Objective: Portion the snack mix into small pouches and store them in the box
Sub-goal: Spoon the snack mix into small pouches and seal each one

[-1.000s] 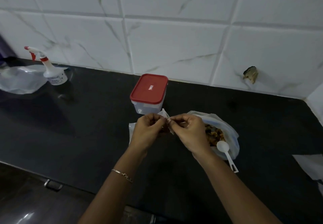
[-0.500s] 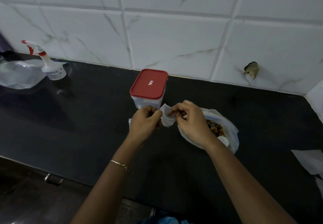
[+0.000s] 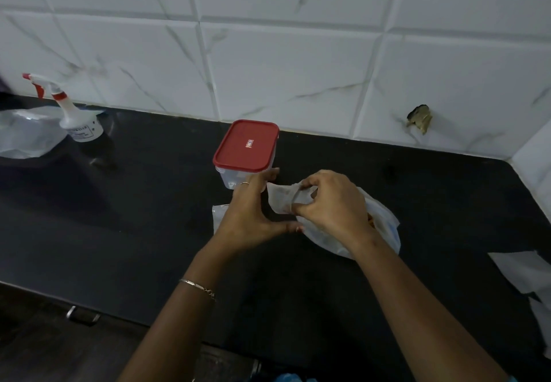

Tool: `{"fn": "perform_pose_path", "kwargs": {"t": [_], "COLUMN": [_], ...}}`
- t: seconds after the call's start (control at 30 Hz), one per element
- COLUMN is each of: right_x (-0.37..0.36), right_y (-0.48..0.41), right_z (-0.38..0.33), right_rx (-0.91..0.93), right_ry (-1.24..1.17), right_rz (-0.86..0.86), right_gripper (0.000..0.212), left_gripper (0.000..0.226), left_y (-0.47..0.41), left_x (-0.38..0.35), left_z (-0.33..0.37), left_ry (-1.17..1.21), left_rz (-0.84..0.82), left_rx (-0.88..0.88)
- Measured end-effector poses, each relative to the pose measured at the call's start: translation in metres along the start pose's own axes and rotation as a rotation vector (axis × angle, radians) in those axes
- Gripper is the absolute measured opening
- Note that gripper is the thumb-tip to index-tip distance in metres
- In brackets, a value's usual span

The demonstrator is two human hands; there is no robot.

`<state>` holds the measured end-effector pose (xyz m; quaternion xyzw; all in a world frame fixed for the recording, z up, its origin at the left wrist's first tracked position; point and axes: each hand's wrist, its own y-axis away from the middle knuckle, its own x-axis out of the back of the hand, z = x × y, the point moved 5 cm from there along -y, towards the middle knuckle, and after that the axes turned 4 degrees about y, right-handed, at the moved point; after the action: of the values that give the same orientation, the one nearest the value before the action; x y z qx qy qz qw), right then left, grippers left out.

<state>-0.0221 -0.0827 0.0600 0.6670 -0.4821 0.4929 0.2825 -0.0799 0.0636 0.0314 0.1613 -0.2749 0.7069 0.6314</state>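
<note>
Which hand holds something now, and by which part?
The right hand pinches the small pouch at its right end. The left hand is open and holds nothing.

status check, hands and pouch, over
Right hand pinching the small pouch, left hand open beside it. Box lid on. Snack mix bag under right hand.

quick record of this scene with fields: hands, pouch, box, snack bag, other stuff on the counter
left hand: left hand open, fingers spread, beside the box, holding nothing
right hand: right hand pinching the small pouch
box: clear box, red lid on
snack bag: open snack mix bag under the right hand
other: spray bottle and plastic bag far left on the black counter
</note>
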Motion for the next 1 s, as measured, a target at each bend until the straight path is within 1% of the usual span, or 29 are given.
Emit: {"fn": "perform_pose_path", "kwargs": {"t": [0.03, 0.07, 0.1, 0.2, 0.3, 0.33, 0.4, 0.47, 0.5, 0.63, 0.67, 0.7, 0.77, 0.83, 0.93, 1.0], "right_x": [-0.001, -0.002, -0.003, -0.004, -0.005, -0.007, -0.01, -0.01, -0.009, -0.006, -0.008, -0.011, -0.021, -0.034, -0.054, -0.06], "right_y": [0.0, 0.0, 0.002, 0.009, 0.014, 0.014, 0.017, 0.025, 0.03, 0.062, 0.073, 0.083, 0.103, 0.119, 0.133, 0.136], "right_z": [0.001, 0.002, 0.003, 0.005, 0.015, 0.019, 0.033, 0.054, 0.068, 0.126, 0.139, 0.149, 0.168, 0.179, 0.182, 0.179], "right_rx": [0.0, 0.004, 0.012, 0.029, 0.009, -0.003, -0.053, -0.164, -0.222, -0.431, -0.474, -0.512, -0.578, -0.611, -0.599, -0.568], "right_ry": [0.024, 0.041, 0.043, -0.005, -0.103, -0.164, -0.388, -0.624, -0.663, -0.625, -0.597, -0.561, -0.491, -0.407, -0.296, -0.206], "right_rz": [-0.014, -0.022, -0.013, 0.047, 0.043, 0.023, -0.012, -0.009, 0.031, 0.217, 0.248, 0.257, 0.225, 0.154, 0.05, 0.031], "right_gripper": [0.048, 0.049, 0.049, 0.043, 0.031, 0.027, 0.016, 0.007, 0.006, 0.004, 0.002, 0.004, 0.011, 0.019, 0.025, 0.021], "left_gripper": [0.103, 0.109, 0.109, 0.092, 0.066, 0.058, 0.047, 0.046, 0.046, 0.048, 0.047, 0.044, 0.04, 0.041, 0.054, 0.064], "left_y": [-0.002, -0.005, -0.007, -0.013, -0.016, -0.016, -0.014, -0.012, -0.011, -0.007, -0.006, -0.005, -0.002, 0.001, 0.004, 0.005], "left_x": [-0.003, -0.008, -0.012, -0.025, -0.035, -0.037, -0.044, -0.054, -0.06, -0.077, -0.081, -0.084, -0.093, -0.099, -0.102, -0.101], "left_z": [-0.003, -0.005, -0.006, -0.004, 0.002, 0.002, 0.003, 0.0, -0.002, 0.0, 0.002, 0.003, 0.002, -0.003, -0.014, -0.021], "left_ry": [-0.077, -0.133, -0.172, -0.202, -0.169, -0.129, -0.042, 0.013, 0.04, 0.123, 0.135, 0.151, 0.199, 0.239, 0.237, 0.245], "left_rz": [-0.038, -0.068, -0.084, -0.095, -0.081, -0.075, -0.073, -0.083, -0.09, -0.117, -0.119, -0.115, -0.122, -0.125, -0.113, -0.101], "left_rx": [-0.01, -0.024, -0.036, -0.051, -0.079, -0.076, -0.059, -0.036, -0.02, -0.001, 0.001, 0.01, 0.055, 0.1, 0.132, 0.174]}}
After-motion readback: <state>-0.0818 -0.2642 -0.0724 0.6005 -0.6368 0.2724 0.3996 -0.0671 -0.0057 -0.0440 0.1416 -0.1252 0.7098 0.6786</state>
